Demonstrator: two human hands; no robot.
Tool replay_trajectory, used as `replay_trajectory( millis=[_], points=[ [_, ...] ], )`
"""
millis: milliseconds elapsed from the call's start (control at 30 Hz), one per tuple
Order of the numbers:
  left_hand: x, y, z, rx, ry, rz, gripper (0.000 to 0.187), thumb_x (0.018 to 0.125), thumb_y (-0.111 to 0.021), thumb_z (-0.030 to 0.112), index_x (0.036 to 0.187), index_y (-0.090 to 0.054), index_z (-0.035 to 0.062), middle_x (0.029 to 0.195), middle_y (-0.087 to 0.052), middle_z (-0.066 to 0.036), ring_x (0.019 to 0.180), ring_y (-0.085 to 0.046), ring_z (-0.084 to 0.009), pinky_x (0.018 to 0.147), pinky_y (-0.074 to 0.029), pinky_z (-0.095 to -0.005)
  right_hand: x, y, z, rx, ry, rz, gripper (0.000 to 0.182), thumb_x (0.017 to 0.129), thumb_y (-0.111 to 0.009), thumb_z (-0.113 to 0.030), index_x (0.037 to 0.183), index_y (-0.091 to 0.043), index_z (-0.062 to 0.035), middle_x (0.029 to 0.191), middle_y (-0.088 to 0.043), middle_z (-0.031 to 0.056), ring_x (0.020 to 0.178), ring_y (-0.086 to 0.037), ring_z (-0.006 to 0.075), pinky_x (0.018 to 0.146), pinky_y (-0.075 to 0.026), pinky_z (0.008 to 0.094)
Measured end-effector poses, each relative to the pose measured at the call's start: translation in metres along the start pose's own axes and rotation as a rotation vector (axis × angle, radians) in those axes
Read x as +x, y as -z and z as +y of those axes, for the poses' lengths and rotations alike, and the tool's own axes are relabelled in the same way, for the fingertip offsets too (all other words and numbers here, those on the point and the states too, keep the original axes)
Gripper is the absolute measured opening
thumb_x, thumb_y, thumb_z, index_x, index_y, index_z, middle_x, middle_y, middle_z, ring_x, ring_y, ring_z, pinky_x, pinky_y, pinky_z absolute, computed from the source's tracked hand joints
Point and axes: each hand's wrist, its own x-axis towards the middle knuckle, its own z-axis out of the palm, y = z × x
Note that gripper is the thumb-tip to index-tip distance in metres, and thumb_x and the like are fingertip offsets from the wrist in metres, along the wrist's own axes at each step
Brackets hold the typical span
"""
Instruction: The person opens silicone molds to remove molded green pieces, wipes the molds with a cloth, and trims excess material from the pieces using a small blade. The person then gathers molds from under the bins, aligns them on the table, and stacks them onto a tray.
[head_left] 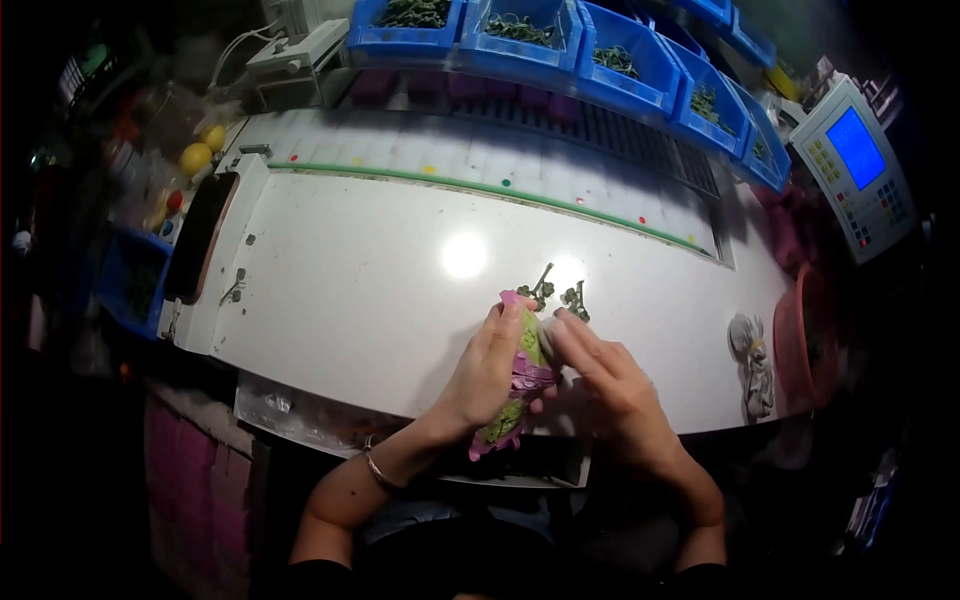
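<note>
A pink-and-green foil packet is tilted above the front of the white worktop, in my left hand. The fingers of that hand are wrapped round it, with some fingertips showing at its right side. My right hand is at the packet's upper right edge, fingers bent together. Something pale and blurred shows by its fingertips; I cannot make out what it is. Just beyond the hands, two small dark green twisted sprigs lie on the worktop.
Blue bins of green plant pieces line the back above a white tray strip. A scale display stands at right, near a reddish basket and a small grey figurine. A dark phone-like slab lies left.
</note>
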Motion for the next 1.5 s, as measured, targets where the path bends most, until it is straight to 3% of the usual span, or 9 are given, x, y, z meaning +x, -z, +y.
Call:
replay_trajectory(
  millis=[133, 300, 333, 467, 567, 833, 1367, 1433, 1500],
  points=[
    [0.002, -0.003, 0.003, 0.018, 0.056, 0.032, 0.044, 0.099, -0.022, 0.037, 0.118, -0.039, 0.0009, 0.084, -0.056, -0.012, 0.066, -0.06, -0.0146, 0.059, -0.05, -0.0242, -0.006, -0.004, 0.0, 0.098, -0.061, 0.278, 0.058, 0.07, -0.056, 0.008, 0.127, -0.045, 0.0013, 0.132, -0.045, 0.015, 0.099, -0.053, 0.0294, 0.086, -0.044, 0.0355],
    [0.021, 0.015, -0.04, 0.417, -0.351, 0.11, 0.049, 0.098, -0.014, 0.036, 0.123, -0.037, 0.0005, 0.086, -0.057, -0.012, 0.066, -0.059, -0.0171, 0.06, -0.051, -0.0299, 0.004, -0.009, -0.002, -0.239, 0.161, 0.126, 0.06, 0.063, -0.058, 0.006, 0.122, -0.049, 0.0014, 0.13, -0.047, 0.0144, 0.095, -0.053, 0.0268, 0.083, -0.044, 0.0352],
    [0.007, 0.004, -0.019, 0.176, -0.085, 0.07, 0.048, 0.099, -0.013, 0.034, 0.121, -0.039, 0.0002, 0.088, -0.057, -0.011, 0.067, -0.058, -0.0163, 0.061, -0.05, -0.0286, 0.004, -0.005, -0.002, -0.176, 0.143, 0.097, 0.059, 0.063, -0.058, 0.006, 0.122, -0.05, 0.0003, 0.13, -0.048, 0.014, 0.095, -0.053, 0.0268, 0.083, -0.045, 0.0351],
    [0.001, -0.001, -0.01, 0.088, -0.042, -0.006, 0.047, 0.099, -0.013, 0.034, 0.122, -0.038, 0.0008, 0.084, -0.057, -0.012, 0.064, -0.058, -0.0171, 0.058, -0.05, -0.0284, 0.005, -0.005, -0.006, 0.039, 0.054, 0.196, 0.058, 0.063, -0.058, 0.005, 0.12, -0.053, -0.0029, 0.129, -0.048, 0.0126, 0.095, -0.054, 0.026, 0.081, -0.046, 0.0343],
    [0.007, 0.002, -0.022, 0.271, -0.3, 0.103, 0.049, 0.098, -0.012, 0.035, 0.121, -0.038, 0.0005, 0.077, -0.058, -0.013, 0.056, -0.057, -0.0188, 0.05, -0.049, -0.0294, 0.001, -0.014, 0.001, -0.188, 0.169, 0.134, 0.058, 0.063, -0.061, 0.005, 0.12, -0.053, -0.0028, 0.129, -0.049, 0.0128, 0.094, -0.055, 0.0261, 0.079, -0.047, 0.0338],
    [-0.005, -0.009, 0.002, 0.095, 0.039, 0.019, 0.054, 0.097, -0.014, 0.039, 0.104, -0.049, -0.002, 0.076, -0.059, -0.012, 0.058, -0.059, -0.0171, 0.049, -0.05, -0.0273, 0.013, -0.003, 0.005, 0.014, 0.038, 0.03, 0.072, 0.062, -0.075, -0.008, 0.127, -0.045, -0.0028, 0.127, -0.049, 0.0128, 0.094, -0.053, 0.0307, 0.084, -0.045, 0.0349],
    [0.001, 0.005, -0.009, 0.045, 0.004, -0.076, 0.05, 0.098, -0.021, 0.041, 0.11, -0.045, -0.0014, 0.076, -0.059, -0.01, 0.055, -0.058, -0.0132, 0.049, -0.049, -0.024, 0.006, 0.002, 0.003, 0.32, -0.181, 0.23, 0.061, 0.071, -0.05, 0.016, 0.129, -0.046, -0.0057, 0.127, -0.05, 0.015, 0.098, -0.056, 0.0298, 0.083, -0.047, 0.033],
    [0.002, 0.0, -0.003, 0.013, -0.16, 0.13, 0.054, 0.098, -0.021, 0.043, 0.107, -0.05, -0.0017, 0.078, -0.06, -0.011, 0.056, -0.059, -0.0142, 0.051, -0.05, -0.0255, 0.002, 0.0, -0.005, 0.261, -0.178, 0.277, 0.06, 0.071, -0.053, 0.011, 0.128, -0.046, -0.0047, 0.128, -0.049, 0.0154, 0.096, -0.056, 0.03, 0.082, -0.047, 0.0347],
    [0.002, -0.001, 0.003, -0.047, -0.12, 0.14, 0.055, 0.098, -0.021, 0.042, 0.104, -0.053, -0.0018, 0.081, -0.062, -0.011, 0.063, -0.061, -0.0144, 0.057, -0.051, -0.0268, -0.005, -0.006, -0.005, -0.032, 0.118, 0.263, 0.058, 0.069, -0.054, 0.007, 0.126, -0.049, -0.0031, 0.128, -0.049, 0.0151, 0.094, -0.056, 0.0291, 0.079, -0.047, 0.035]
  ],
)
